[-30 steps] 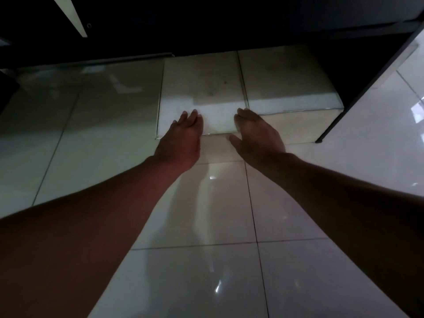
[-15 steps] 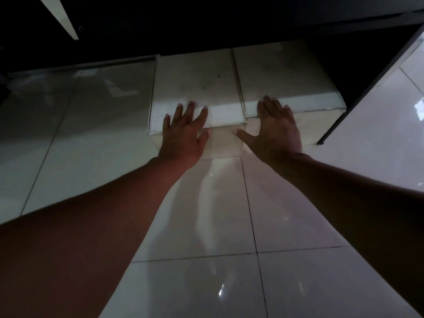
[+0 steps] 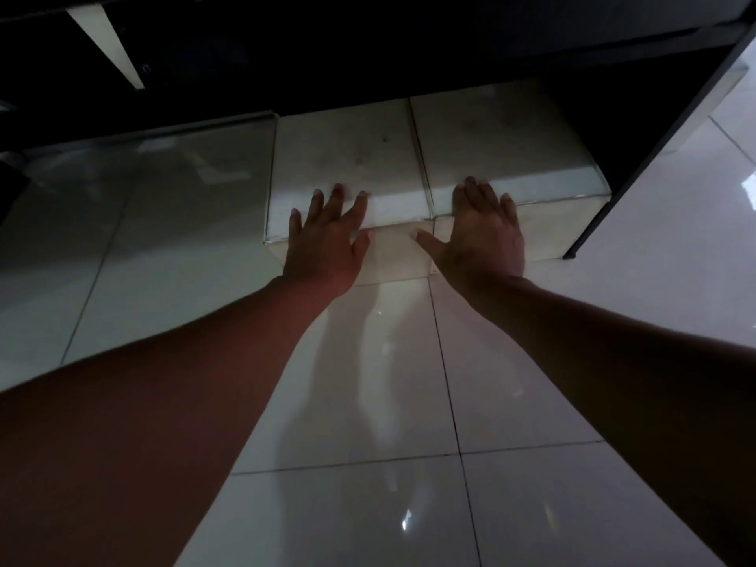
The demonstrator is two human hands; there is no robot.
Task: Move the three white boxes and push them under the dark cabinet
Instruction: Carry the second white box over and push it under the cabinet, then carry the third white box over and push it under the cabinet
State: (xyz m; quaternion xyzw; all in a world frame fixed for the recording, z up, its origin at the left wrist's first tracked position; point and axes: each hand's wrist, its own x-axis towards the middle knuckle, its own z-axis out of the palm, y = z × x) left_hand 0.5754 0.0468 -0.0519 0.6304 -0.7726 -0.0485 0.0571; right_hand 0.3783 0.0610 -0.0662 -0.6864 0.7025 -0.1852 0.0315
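Two white boxes stand side by side on the tiled floor, their far ends under the dark cabinet (image 3: 368,47). My left hand (image 3: 325,239) lies flat with fingers spread over the near top edge of the left white box (image 3: 343,157). My right hand (image 3: 484,231) lies flat the same way on the near top edge of the right white box (image 3: 503,141). Neither hand grips anything. A third box is not visible.
A dark cabinet leg (image 3: 593,235) stands on the floor just right of the right box. Glossy white floor tiles (image 3: 368,403) fill the foreground. A pale slanted strip (image 3: 110,47) shows at the upper left in the cabinet's shadow.
Both hands went from the boxes' near faces up onto their top edges with fingers spread. My right hand shifted right onto the right box. The boxes sit slightly further under the cabinet.
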